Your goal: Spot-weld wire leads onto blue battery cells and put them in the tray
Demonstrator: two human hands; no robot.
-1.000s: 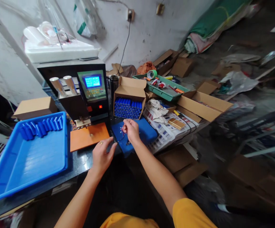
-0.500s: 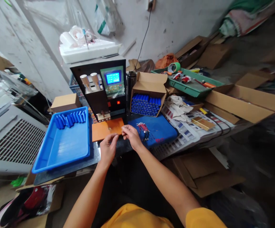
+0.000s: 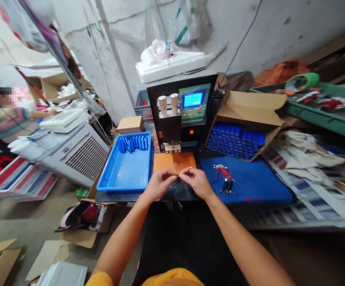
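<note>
My left hand (image 3: 161, 182) and my right hand (image 3: 195, 180) meet fingertip to fingertip, both pinched around something too small to make out. They are over the front edge of an orange board (image 3: 172, 161). Behind the board stands a black spot welder (image 3: 168, 131) with a lit blue screen (image 3: 192, 99) and its electrodes (image 3: 173, 146) above the board. Left of my hands, a blue tray (image 3: 127, 172) holds several blue cylindrical cells (image 3: 133, 143) along its far end. To the right, a bundle of red and black wires (image 3: 223, 174) lies on a blue pad (image 3: 258, 184).
An open cardboard box (image 3: 250, 107) packed with blue cells (image 3: 235, 139) sits behind the pad. A green bin (image 3: 318, 115) with tape (image 3: 302, 82) is at the far right. Beyond the grey air cooler (image 3: 83, 155) on the left, another person (image 3: 8, 115) is partly visible.
My view has swung left, so the bench appears shifted right and the other person is now visible. My two hands have come together, fingertips meeting in front of the board.
</note>
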